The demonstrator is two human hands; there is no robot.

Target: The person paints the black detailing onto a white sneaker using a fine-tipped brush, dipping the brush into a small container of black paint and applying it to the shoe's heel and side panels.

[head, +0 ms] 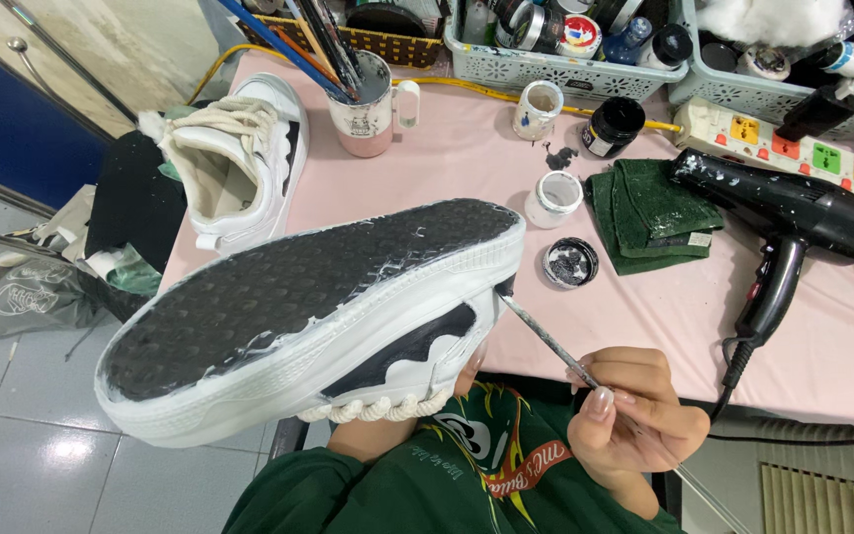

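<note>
A white sneaker with black panels (368, 326) is held up on its side, its black sole (289, 282) facing the camera. My left hand is hidden inside the shoe; only the wrist shows below the thick laces. My right hand (635, 410) grips a thin paintbrush (546, 336). The brush tip touches the heel edge of the sneaker near a black patch.
A second white sneaker (239, 163) lies at the back left of the pink table (644, 297). A mug of brushes (368, 99), small paint jars (555, 198), an open black lid (570, 262), a green cloth (649, 213), a black hair dryer (793, 218), a power strip (783, 143) and baskets stand behind.
</note>
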